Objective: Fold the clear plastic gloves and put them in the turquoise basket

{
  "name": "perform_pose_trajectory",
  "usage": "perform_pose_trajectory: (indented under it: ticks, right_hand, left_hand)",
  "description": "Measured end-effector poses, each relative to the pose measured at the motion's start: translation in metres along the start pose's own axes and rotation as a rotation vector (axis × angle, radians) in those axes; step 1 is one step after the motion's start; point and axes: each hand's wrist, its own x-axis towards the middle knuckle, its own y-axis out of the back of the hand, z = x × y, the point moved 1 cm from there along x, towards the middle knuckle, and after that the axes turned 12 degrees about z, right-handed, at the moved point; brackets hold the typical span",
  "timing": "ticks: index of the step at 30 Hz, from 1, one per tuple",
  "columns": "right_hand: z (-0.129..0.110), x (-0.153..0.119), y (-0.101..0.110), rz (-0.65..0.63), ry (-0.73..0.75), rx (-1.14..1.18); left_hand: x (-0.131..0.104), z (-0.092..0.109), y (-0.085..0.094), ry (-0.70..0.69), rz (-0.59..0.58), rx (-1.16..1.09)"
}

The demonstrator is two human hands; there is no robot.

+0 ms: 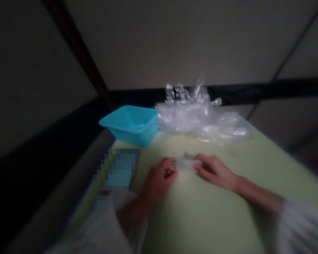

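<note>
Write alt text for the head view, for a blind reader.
At a greenish table, a person's right hand holds a small, blurred, pale item, the left hand at its other end. Beyond are a blue tub and, right of it, crumpled clear plastic.

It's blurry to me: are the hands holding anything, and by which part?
A small translucent piece: the right hand seems to hold its right end; whether the left hand grips its left is unclear.
</note>
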Motion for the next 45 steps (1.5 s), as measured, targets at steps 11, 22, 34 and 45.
perform_pose_trajectory:
  ticks: [11,22,34,45]
  right_hand:
    - [0.012,0.013,-0.012,0.230,-0.321,0.327]
    - [-0.011,-0.003,-0.008,0.169,0.326,-0.319]
    - [-0.004,-0.010,-0.026,-0.147,0.351,-0.535]
    - [0.000,-0.009,-0.024,-0.022,0.381,-0.559]
  left_hand:
    - [0.003,-0.007,-0.009,0.123,0.100,-0.141]
    - [0.008,-0.007,-0.010,0.134,0.083,-0.154]
    - [0.011,-0.009,-0.009,0.076,0.033,-0.088]
    - [-0.006,0.004,-0.003,-0.570,-0.095,0.367]
